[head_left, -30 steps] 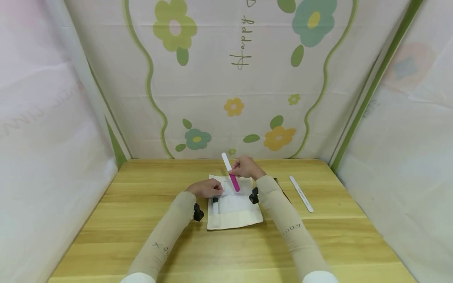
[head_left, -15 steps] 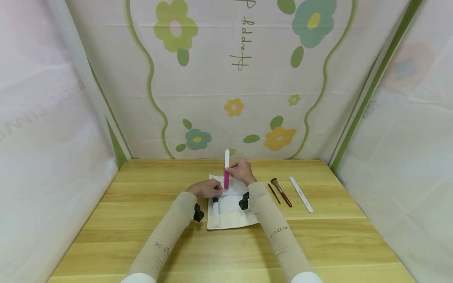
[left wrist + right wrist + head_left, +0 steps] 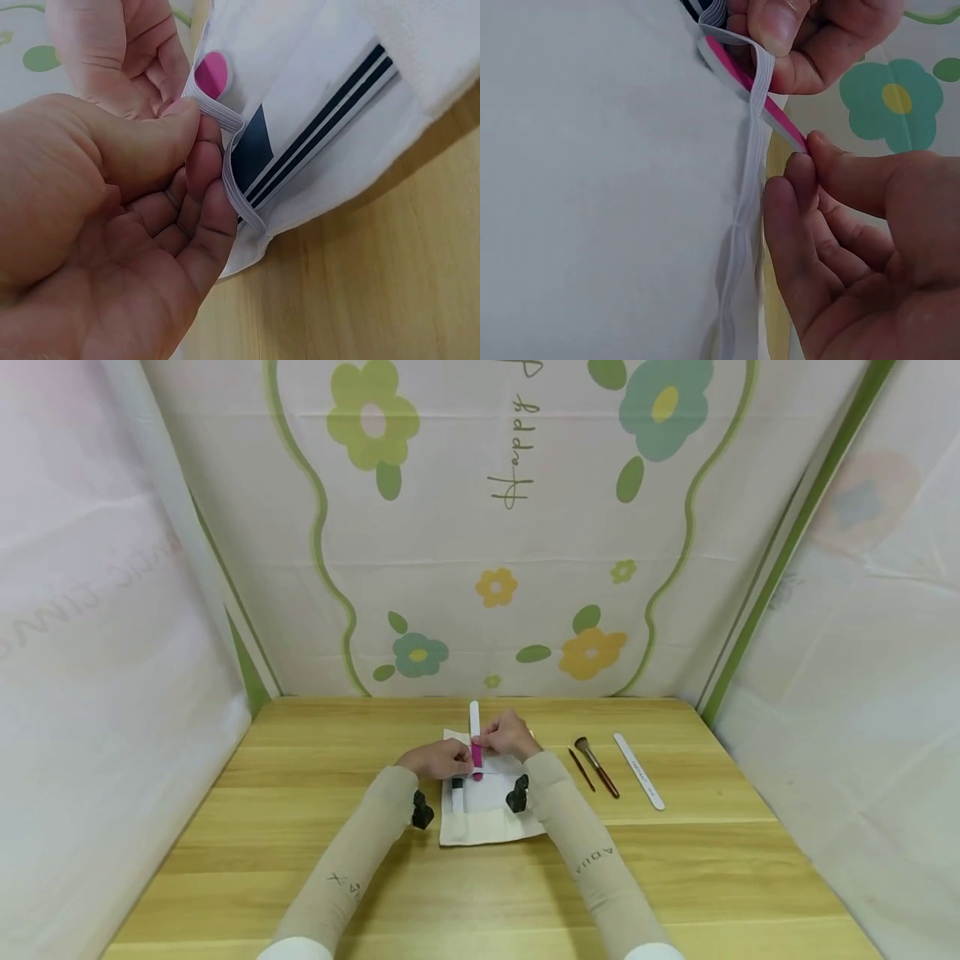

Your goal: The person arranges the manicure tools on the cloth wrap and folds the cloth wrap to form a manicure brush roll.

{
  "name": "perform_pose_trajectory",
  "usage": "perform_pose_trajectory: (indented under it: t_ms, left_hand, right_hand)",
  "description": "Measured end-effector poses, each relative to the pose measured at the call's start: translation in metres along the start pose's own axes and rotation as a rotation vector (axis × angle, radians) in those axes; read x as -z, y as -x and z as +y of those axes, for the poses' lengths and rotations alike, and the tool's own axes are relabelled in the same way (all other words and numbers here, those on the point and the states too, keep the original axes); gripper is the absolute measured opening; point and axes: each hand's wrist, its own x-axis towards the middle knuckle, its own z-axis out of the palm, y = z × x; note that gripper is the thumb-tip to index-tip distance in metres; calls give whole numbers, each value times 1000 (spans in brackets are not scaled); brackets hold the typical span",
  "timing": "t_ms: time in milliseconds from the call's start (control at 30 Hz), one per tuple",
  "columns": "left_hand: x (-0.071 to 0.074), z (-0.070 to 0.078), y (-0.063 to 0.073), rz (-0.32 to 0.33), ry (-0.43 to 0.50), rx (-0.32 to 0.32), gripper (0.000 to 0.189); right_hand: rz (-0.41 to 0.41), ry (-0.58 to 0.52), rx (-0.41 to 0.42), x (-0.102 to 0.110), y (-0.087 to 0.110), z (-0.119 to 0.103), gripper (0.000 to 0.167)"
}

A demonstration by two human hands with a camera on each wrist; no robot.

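A pink-and-white nail file (image 3: 475,718) is pinched between the thumb and fingers of my right hand (image 3: 512,735). Its pink end (image 3: 214,75) passes under a white elastic band (image 3: 739,202) on the cream cloth roll (image 3: 498,818). With thumb and fingers, my left hand (image 3: 437,760) pinches that band and lifts it off the cloth. Beside the left fingers, slim items with dark stripes (image 3: 322,120) lie under the band, their lower ends in a cloth pocket. What exactly they are I cannot tell. The right hand and sleeve cover part of the roll in the head view.
On the wooden table (image 3: 300,852), right of the roll, lie a thin dark stick (image 3: 581,770), a makeup brush (image 3: 597,767) with a reddish handle, and a white nail file (image 3: 639,772) with print. Flower-printed cloth walls (image 3: 480,535) enclose the table's back and sides.
The right hand has swung the pink-and-white file upright, then brought it down towards me until its pink end slid beneath the band. My left hand stays in place on the band.
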Motion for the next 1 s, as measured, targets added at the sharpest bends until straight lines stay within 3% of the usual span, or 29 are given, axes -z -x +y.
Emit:
perform_pose_trajectory:
  t_ms: [300,467,600,700,900,1000]
  left_hand:
    - [1,5,4,-2,-30,27,17]
    - [-1,9,6,15,-73,42,16]
    - [-7,12,8,34,-144,17,13]
    - [-11,12,9,60,-142,-22,13]
    - [-17,7,15,173,-26,-98,7]
    - [-20,8,24,190,-72,-150,6]
  right_hand:
    - [-158,33,-50,2,10,-3,17]
    - [-175,93,-103,3,14,-6,16]
    - [-192,119,-136,1,12,-7,16]
    - [-190,160,-154,0,8,-7,18]
    - [-111,238,-144,-1,-3,-6,24]
    - [-72,210,-136,-2,-7,-2,21]
